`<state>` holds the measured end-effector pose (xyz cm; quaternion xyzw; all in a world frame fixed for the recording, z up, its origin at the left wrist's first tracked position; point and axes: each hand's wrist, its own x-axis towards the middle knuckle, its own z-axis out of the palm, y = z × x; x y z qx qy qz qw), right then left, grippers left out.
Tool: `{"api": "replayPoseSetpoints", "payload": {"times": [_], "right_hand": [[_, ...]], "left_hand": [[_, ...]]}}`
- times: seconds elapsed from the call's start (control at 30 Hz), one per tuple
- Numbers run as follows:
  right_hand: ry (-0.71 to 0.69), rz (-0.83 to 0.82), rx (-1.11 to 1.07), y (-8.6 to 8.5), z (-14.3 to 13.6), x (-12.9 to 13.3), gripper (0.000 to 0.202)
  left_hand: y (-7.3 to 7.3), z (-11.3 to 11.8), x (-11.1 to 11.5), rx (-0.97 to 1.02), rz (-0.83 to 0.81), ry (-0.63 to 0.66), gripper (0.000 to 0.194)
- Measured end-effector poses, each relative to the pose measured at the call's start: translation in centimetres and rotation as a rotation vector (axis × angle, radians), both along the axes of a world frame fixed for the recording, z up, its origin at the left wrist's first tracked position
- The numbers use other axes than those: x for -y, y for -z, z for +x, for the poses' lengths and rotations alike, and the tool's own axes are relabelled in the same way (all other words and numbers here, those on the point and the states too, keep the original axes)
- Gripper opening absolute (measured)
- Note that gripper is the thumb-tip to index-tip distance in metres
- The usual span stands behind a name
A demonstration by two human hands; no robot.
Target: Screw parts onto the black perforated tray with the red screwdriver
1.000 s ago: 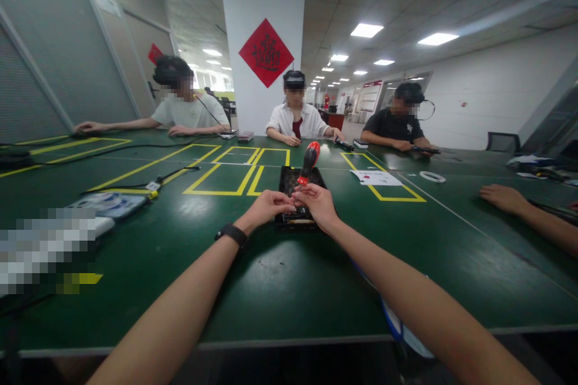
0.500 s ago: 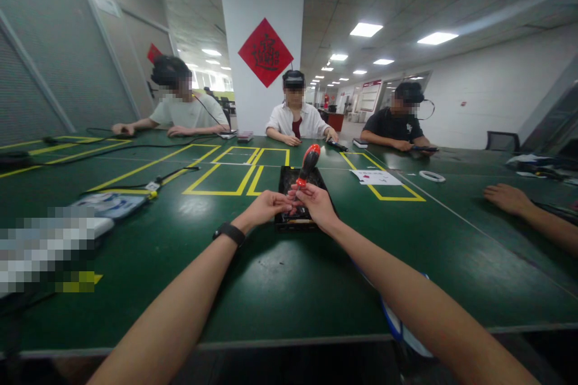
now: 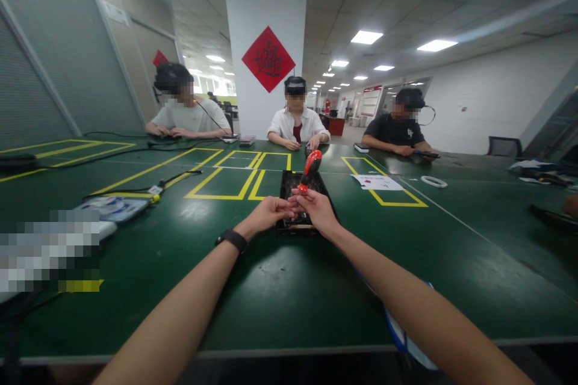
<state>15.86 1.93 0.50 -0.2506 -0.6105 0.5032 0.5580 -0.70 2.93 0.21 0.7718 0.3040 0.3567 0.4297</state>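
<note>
- Red and black, the screwdriver (image 3: 310, 169) stands above the black tray (image 3: 289, 232), which lies on the green surface (image 3: 271, 307).
- Its handle points up, leaning a little to the right; the long axis runs steeply down toward the tray, with the tip hidden by the fingers.
- The right hand (image 3: 319, 212) has its thumb and fingers closed on it, just at the handle's lower end.
- The left hand (image 3: 267, 215) keeps its fingers pinched narrow beside the right fingertips; what they grip, I cannot tell.
</note>
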Motion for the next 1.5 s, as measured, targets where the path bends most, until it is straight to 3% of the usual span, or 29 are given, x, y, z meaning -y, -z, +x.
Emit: {"api": "replayPoseSetpoints", "payload": {"times": [0.13,0.37,0.7,0.83,1.0,1.17,1.5], "right_hand": [[0.043,0.015,0.005,0.30,0.18,-0.21,0.037],[0.122,0.014,-0.029,0.31,0.12,-0.23,0.034],[0.036,0.031,0.016,0.27,0.18,-0.39,0.034],[0.043,0.017,-0.016,0.30,0.18,-0.54,0.029],[0.060,0.016,-0.034,0.05,0.18,-0.36,0.027],[0.046,0.035,-0.044,-0.04,0.12,-0.14,0.028],[-0.043,-0.002,-0.023,0.20,0.26,-0.19,0.037]], "left_hand": [[-0.05,-0.04,-0.01,0.062,-0.066,0.043,0.031],[0.20,0.30,0.12,0.014,0.032,-0.072,0.028],[-0.05,0.12,-0.06,0.074,-0.096,0.062,0.031],[0.16,0.19,-0.18,0.100,-0.099,-0.006,0.032],[0.16,0.44,0.11,0.029,0.032,-0.116,0.027],[-0.04,0.57,0.53,-0.027,0.069,-0.150,0.029],[-0.53,-0.05,0.11,-0.021,0.018,0.084,0.025]]}}
